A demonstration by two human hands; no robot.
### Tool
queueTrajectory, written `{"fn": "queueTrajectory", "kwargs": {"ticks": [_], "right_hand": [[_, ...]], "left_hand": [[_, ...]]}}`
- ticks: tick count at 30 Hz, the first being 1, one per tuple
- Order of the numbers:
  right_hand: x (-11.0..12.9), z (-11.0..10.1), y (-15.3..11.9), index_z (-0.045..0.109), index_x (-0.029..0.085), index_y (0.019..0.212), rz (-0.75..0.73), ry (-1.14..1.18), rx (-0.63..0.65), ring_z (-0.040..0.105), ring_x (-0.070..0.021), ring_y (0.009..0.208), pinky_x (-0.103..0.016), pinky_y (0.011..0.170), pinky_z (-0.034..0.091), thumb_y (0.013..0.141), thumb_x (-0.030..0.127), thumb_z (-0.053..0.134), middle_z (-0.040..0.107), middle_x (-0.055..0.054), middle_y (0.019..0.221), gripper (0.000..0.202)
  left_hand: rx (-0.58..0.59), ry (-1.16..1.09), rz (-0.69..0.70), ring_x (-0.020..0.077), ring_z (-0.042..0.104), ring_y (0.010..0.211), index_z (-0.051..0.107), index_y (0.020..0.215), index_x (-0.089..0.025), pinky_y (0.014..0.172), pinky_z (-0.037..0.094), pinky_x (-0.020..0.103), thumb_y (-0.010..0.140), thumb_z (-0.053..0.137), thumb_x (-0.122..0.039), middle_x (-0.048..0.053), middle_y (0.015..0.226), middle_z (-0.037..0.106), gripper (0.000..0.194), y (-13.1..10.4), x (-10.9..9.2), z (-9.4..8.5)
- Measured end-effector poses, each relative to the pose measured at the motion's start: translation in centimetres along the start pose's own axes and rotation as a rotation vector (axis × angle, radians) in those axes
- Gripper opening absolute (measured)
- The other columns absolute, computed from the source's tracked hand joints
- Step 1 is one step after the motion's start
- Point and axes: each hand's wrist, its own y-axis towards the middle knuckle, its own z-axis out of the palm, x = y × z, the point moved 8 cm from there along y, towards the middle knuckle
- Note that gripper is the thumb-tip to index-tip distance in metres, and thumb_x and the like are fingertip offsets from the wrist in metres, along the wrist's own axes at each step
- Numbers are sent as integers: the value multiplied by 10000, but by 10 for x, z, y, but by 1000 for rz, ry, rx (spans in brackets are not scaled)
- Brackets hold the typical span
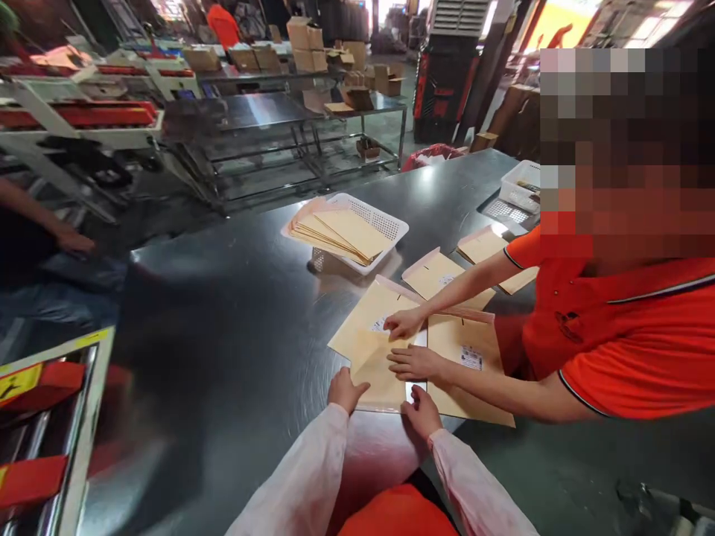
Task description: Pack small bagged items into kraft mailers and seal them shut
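Note:
A tan padded envelope point(377, 380) lies on the metal table near its front edge. At its lower left corner is my left hand point(346, 389), thumb spread from the fingers. My right hand point(422, 412) is at its lower right, fingers curled near a white strip; whether they pinch anything is too small to tell. A co-worker's two hands rest on the same envelope, one point(404, 324) near a label, the other point(416, 362) flat. Another envelope with a printed label point(471, 357) lies to the right, partly under the co-worker's forearm.
A white plastic basket point(391, 225) holding several envelopes stands farther back on the metal table point(223, 320). More envelopes point(436, 269) lie beside the co-worker in orange at the right. A roller conveyor point(48, 432) is at the lower left. Another person's hand point(77, 243) shows at the left.

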Motion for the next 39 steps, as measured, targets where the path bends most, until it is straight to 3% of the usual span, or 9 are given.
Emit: {"fn": "queueTrajectory", "kwargs": {"ticks": [9, 15, 18, 22, 25, 27, 30, 33, 39], "right_hand": [[-18, -10, -2, 547, 136, 1211, -18, 17, 171, 654, -177, 678, -324, 740, 539, 721, 197, 524, 674, -119, 1020, 495], [-17, -18, -11, 557, 148, 1207, -48, -23, 268, 665, -158, 690, -271, 707, 539, 749, 176, 507, 706, -52, 847, 461], [6, -21, -3, 574, 131, 1194, -102, -77, 276, 669, -175, 761, -283, 763, 534, 759, 180, 497, 706, -76, 915, 444], [68, -8, 32, 466, 122, 1354, -241, -198, 187, 441, -282, 1278, -420, 1080, 342, 837, 267, 454, 498, -166, 1367, 537], [111, 35, 48, 360, 262, 1440, -391, -470, 175, 110, -391, 1422, -637, 1104, 116, 897, 427, 409, 240, -75, 1556, 569], [126, 74, 44, 329, 330, 1446, -548, -663, 271, -27, -422, 1424, -704, 1066, -12, 911, 513, 368, 135, -13, 1585, 567], [127, 121, 17, 322, 360, 1441, -917, -765, 602, -80, -390, 1428, -671, 1075, -111, 891, 569, 395, 117, 20, 1582, 593], [120, 129, -6, 346, 387, 1422, -1203, -748, 903, -39, -374, 1435, -663, 1081, -122, 849, 557, 486, 180, 24, 1569, 614], [136, 115, -9, 474, 337, 1355, -1221, -738, 838, 40, -383, 1434, -645, 1069, -164, 747, 358, 619, 305, -8, 1533, 626]], "left_hand": [[-136, 17, -36, 244, 583, 1107, 566, 1181, -37, 940, 431, 321, 953, 271, -333, 193, 1135, 642, 476, -7, 14, -15], [-151, 276, 260, 287, 235, 1416, 408, 1413, -167, 1101, 284, 471, 921, 325, -282, 87, 1538, 314, 512, 4, -27, -22], [-15, 471, 343, 291, 163, 1444, 327, 1461, -211, 1102, 249, 546, 904, 354, -278, 46, 1564, 234, 562, -1, -45, -2], [93, 455, 242, 369, 256, 1398, 300, 1472, -201, 1004, 362, 580, 841, 466, -312, 98, 1570, 191, 661, -48, -45, 34], [237, 231, 244, 384, 405, 1312, 518, 1346, -208, 984, 407, 557, 769, 552, -277, 137, 1526, 314, 583, -94, -39, 60], [319, 71, 258, 297, 583, 1149, 711, 1083, -232, 934, 490, 412, 758, 566, -264, 94, 1328, 588, 357, -111, -30, 60], [236, -100, 190, 175, 692, 813, 759, 850, -234, 770, 543, 263, 803, 508, -231, 8, 875, 757, 255, -105, 4, 20], [-33, -164, 45, 182, 665, 924, 725, 997, -170, 867, 507, 284, 842, 449, -195, 53, 979, 739, 318, -80, 55, -43], [-227, -127, 6, 190, 583, 1075, 695, 1092, -214, 987, 424, 307, 870, 469, -229, 63, 1121, 678, 317, -15, 103, -104]]}}
